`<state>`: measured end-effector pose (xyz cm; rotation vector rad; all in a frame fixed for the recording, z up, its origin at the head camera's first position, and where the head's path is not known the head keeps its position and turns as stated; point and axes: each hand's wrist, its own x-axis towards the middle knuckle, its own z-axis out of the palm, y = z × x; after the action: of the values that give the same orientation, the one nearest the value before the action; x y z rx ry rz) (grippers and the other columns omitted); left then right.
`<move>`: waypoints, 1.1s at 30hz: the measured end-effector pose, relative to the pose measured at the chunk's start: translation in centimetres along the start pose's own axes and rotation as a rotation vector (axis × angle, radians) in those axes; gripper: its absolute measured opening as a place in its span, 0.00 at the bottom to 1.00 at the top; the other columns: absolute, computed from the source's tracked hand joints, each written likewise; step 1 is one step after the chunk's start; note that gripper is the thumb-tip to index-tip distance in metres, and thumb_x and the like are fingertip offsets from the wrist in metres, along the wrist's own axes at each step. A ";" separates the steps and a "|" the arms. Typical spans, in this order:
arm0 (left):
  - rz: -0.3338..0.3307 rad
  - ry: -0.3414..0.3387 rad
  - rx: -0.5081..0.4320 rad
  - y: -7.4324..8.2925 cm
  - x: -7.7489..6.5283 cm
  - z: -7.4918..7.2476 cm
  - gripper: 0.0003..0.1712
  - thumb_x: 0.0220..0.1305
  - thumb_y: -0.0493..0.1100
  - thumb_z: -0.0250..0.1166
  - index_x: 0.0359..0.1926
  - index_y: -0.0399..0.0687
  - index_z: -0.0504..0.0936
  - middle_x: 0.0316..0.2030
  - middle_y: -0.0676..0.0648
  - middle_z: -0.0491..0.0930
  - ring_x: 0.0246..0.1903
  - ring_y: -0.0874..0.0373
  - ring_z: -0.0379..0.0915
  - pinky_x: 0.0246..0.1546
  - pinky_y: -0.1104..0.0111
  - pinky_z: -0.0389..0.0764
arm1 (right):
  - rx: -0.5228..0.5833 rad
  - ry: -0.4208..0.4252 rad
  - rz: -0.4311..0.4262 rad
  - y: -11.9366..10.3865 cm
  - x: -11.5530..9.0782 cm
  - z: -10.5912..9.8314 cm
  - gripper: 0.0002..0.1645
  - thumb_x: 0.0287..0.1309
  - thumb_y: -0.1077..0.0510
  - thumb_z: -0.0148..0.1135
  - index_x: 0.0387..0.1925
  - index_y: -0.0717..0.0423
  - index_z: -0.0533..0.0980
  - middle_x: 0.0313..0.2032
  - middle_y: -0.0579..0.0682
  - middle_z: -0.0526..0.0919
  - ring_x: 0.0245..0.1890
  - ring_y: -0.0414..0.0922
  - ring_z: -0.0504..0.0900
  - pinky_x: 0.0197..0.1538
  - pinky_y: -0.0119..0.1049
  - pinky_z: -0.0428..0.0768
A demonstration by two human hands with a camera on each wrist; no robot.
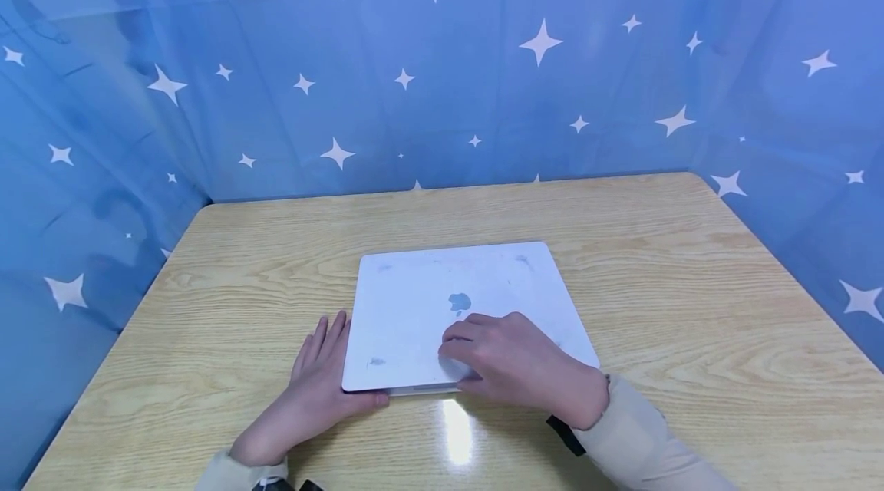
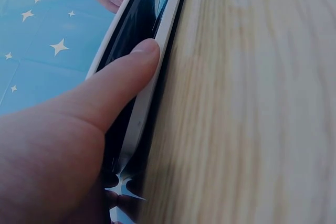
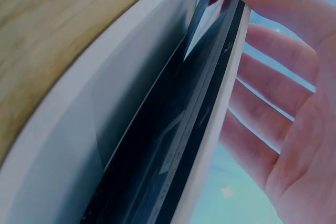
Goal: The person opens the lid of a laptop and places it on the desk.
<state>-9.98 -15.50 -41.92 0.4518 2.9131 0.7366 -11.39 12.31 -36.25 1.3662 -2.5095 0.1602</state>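
Note:
A silver laptop [image 1: 407, 307] with an apple logo lies on the table, its lid raised a little from the base. My right hand [image 1: 518, 364] is at the lid's front edge, the thumb at the rim and the fingers over the top; it pinches the lid. In the right wrist view the dark screen [image 3: 157, 145] shows in the narrow gap. My left hand [image 1: 318, 391] rests at the front left corner, fingers straight along the left side. Its thumb presses the base's front edge [image 2: 139, 116] in the left wrist view.
The wooden table [image 1: 691, 307] stretches around the laptop on all sides. A blue curtain [image 1: 442, 38] with white stars hangs behind the table and along both sides. A bright reflection lies on the wood in front of the laptop.

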 end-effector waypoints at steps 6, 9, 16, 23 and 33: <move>0.001 -0.002 -0.011 0.0 0.0 -0.1 0.67 0.36 0.76 0.60 0.69 0.46 0.42 0.67 0.37 0.38 0.65 0.40 0.24 0.58 0.45 0.34 | -0.007 0.000 0.002 0.0 0.1 -0.1 0.21 0.35 0.45 0.71 0.35 0.44 0.78 0.39 0.37 0.78 0.38 0.35 0.76 0.21 0.30 0.74; 0.004 -0.003 -0.008 0.0 0.0 -0.2 0.66 0.36 0.76 0.60 0.69 0.46 0.43 0.67 0.36 0.38 0.65 0.40 0.24 0.58 0.44 0.35 | -0.003 0.002 0.002 0.0 0.1 -0.1 0.21 0.35 0.45 0.72 0.35 0.44 0.79 0.38 0.37 0.79 0.38 0.35 0.76 0.21 0.30 0.73; 0.005 -0.001 -0.012 0.0 0.0 -0.2 0.66 0.37 0.75 0.60 0.69 0.46 0.43 0.67 0.37 0.39 0.65 0.40 0.24 0.57 0.44 0.34 | 0.005 0.011 0.002 0.0 0.1 -0.3 0.19 0.35 0.46 0.72 0.35 0.44 0.79 0.38 0.37 0.79 0.38 0.35 0.76 0.20 0.30 0.73; 0.006 -0.011 -0.007 0.1 -0.1 -0.2 0.66 0.38 0.75 0.59 0.69 0.45 0.41 0.67 0.36 0.37 0.65 0.40 0.23 0.58 0.45 0.33 | 0.012 0.027 0.003 0.0 0.1 -0.5 0.16 0.38 0.48 0.70 0.35 0.44 0.79 0.37 0.37 0.79 0.37 0.35 0.76 0.20 0.30 0.73; -0.001 -0.015 -0.020 0.0 -0.1 -0.1 0.66 0.38 0.75 0.59 0.69 0.46 0.41 0.68 0.37 0.36 0.65 0.41 0.23 0.58 0.46 0.32 | 0.009 0.042 -0.004 0.2 0.1 -0.5 0.16 0.39 0.49 0.69 0.34 0.44 0.79 0.37 0.37 0.78 0.36 0.35 0.76 0.19 0.31 0.73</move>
<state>-9.89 -15.58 -41.79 0.4513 2.8891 0.7574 -11.48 12.47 -35.70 1.3565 -2.4741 0.1973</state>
